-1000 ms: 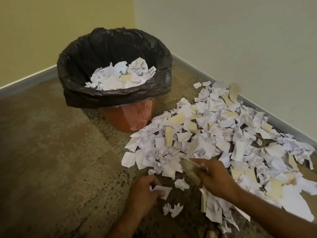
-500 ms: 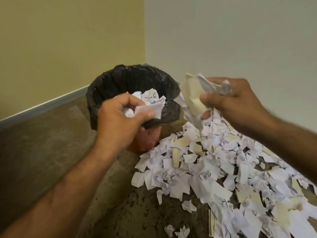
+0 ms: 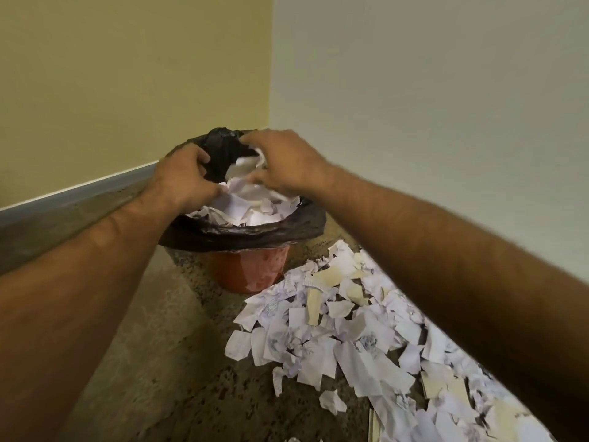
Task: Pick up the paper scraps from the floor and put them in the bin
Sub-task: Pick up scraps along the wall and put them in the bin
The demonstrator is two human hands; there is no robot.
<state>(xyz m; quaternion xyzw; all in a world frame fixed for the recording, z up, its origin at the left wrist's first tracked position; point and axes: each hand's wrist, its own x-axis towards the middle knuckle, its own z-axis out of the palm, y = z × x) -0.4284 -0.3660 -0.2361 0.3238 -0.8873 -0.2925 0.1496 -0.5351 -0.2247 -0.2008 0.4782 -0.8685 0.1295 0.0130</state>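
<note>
White paper scraps point(image 3: 242, 169), lifted from the floor point(image 3: 153, 346) a second earlier, had been carried over the bin point(image 3: 248, 231); both the left hand point(image 3: 186, 180) and right hand point(image 3: 287, 164) were curled around them, unreleased. Many scraps were left on the floor.

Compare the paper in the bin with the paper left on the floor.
The paper in the bin is heaped up to the black liner's rim; the scraps on the floor lie spread flat and loose. The bin's paper looks all white here; the floor scraps include tan pieces. Both hands, left and right, are over the bin's paper; neither touches the floor scraps. Both are torn, partly crumpled paper.
</note>
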